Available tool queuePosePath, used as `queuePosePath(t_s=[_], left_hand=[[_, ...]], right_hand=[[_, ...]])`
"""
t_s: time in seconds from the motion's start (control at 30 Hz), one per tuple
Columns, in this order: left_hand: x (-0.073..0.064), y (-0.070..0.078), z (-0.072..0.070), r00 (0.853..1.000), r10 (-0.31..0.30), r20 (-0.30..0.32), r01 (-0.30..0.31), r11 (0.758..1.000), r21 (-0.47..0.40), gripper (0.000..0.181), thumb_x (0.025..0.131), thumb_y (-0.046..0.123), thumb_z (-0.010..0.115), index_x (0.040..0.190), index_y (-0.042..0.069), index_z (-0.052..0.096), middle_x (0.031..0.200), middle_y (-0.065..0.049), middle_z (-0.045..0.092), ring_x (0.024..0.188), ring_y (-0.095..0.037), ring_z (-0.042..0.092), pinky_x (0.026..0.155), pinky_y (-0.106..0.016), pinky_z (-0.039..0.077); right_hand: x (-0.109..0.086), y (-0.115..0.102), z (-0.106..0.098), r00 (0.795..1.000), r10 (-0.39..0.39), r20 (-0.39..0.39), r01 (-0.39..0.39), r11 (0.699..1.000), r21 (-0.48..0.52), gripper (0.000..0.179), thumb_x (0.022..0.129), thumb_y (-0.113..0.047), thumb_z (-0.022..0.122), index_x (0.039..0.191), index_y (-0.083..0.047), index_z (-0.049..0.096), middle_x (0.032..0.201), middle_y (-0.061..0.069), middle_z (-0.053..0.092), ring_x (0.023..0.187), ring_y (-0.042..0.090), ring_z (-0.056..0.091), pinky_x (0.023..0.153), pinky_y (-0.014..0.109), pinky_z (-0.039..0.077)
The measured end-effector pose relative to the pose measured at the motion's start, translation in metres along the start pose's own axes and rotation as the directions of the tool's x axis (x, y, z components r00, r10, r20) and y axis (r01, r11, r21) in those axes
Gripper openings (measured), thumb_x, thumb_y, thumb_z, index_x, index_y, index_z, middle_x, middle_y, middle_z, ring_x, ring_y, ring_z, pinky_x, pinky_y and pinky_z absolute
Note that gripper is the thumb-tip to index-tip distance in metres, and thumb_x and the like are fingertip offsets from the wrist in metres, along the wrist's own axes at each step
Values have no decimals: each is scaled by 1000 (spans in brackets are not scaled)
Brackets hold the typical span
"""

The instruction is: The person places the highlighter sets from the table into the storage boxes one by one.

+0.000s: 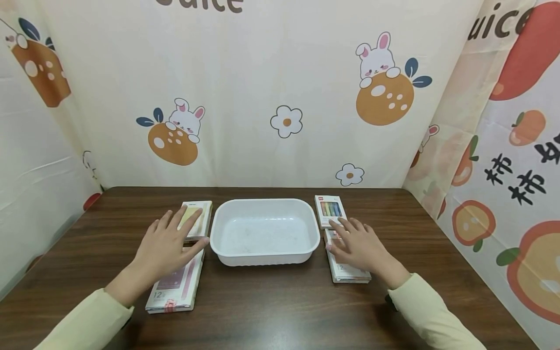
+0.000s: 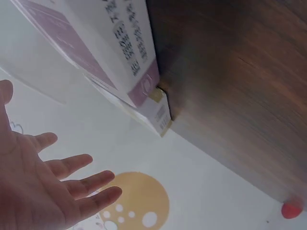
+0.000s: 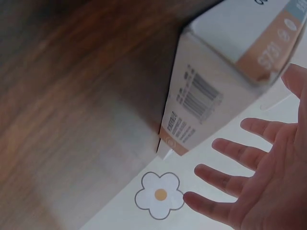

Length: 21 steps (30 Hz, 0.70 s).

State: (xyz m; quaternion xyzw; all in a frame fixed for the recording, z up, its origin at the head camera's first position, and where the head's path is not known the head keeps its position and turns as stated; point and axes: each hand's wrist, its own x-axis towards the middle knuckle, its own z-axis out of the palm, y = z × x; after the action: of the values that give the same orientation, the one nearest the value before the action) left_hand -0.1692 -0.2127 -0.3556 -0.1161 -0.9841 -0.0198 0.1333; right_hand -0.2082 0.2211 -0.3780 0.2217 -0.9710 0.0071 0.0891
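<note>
My left hand [image 1: 164,250] is spread above two flat boxes on the left, its palm apart from them in the left wrist view. The far box [image 1: 203,221] is white and yellow; the nearer box [image 1: 175,290] is white and purple with a "12" on it. On the right, my right hand [image 1: 363,245] has its fingers spread over a nearer white box [image 1: 347,273]. Beyond that lies a white box with coloured sticks pictured on it [image 1: 330,210]. Between the hands stands a white plastic basin [image 1: 267,260], with nothing in it.
Everything stands on a dark brown wooden table [image 1: 262,311]. A cream curtain [image 1: 245,146] printed with rabbits, fruit and flowers hangs behind its back edge. More printed cloth [image 1: 525,160] borders the right side, and pale cloth [image 1: 39,184] the left.
</note>
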Motion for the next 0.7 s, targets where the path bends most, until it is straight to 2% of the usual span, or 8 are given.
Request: queuePosePath(t_s=[0.3,0.5,0.7], left_hand=[[4,12,3,999,39,0,-39,999,6,69,86,60,42,142,20,33,140,-19,39,124,-43,38,97,-59,32],[8,17,5,998,63,-9,-63,998,-14,66,87,58,43,141,22,33,138,-19,42,120,-42,44,94,-57,35],[11,21,7,998,71,3,-70,997,-40,65,88,58,42,141,20,35,137,-19,44,119,-42,44,93,-58,36]], right_hand=[[-2,-7,-1,1000,-16,26,16,1000,11,64,86,-56,48,138,-18,42,136,14,47,124,41,41,93,59,36],[-2,-10,-1,998,-11,68,8,999,36,67,85,-58,47,138,-19,41,134,13,48,124,41,41,93,60,35],[-1,-10,1,995,-16,100,10,998,59,65,85,-59,47,139,-24,39,135,12,47,124,42,40,91,63,35]])
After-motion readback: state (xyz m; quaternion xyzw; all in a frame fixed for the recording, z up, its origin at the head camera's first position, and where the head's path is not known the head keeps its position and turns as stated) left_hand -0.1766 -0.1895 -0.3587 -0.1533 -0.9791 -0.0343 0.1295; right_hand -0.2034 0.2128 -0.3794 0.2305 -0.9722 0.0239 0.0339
